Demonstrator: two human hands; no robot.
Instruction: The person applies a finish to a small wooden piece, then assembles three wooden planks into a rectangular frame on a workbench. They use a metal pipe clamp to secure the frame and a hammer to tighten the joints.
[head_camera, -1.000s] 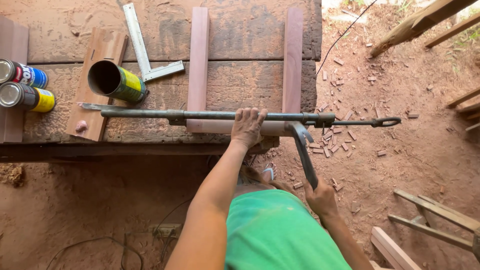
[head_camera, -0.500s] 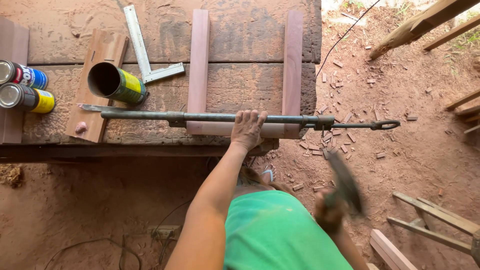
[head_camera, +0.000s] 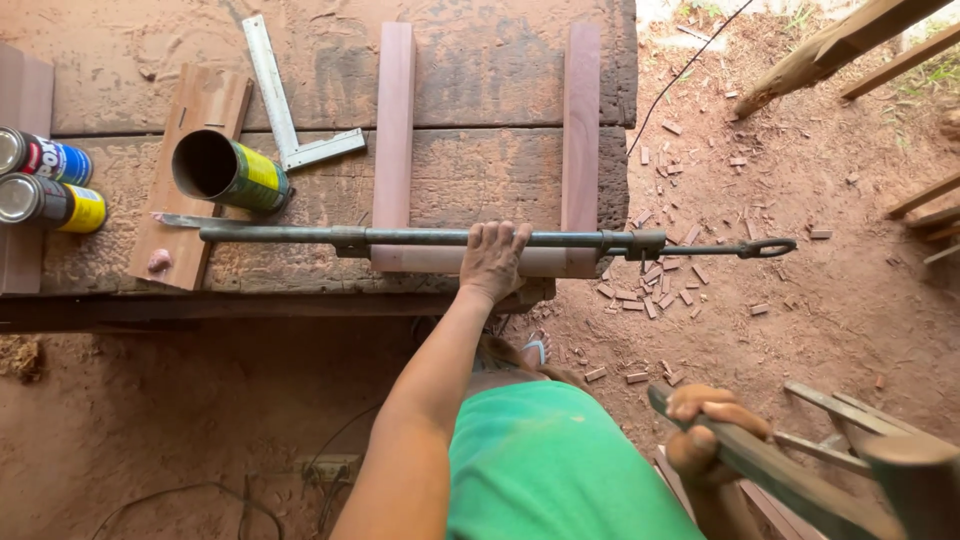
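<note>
Your left hand (head_camera: 493, 262) is clamped over a long, round steel bar clamp (head_camera: 430, 238) that lies across the rough, weathered plank bench (head_camera: 480, 170), pressing a frame of three smooth reddish boards (head_camera: 395, 130). Your right hand (head_camera: 712, 432) is closed around a hammer's (head_camera: 800, 485) dark handle, low beside your hip. Three cylindrical cans lie left; a metal square (head_camera: 285, 105) rests beside one.

Open bench (head_camera: 480, 70) between wooden slats (head_camera: 394, 130)
</note>
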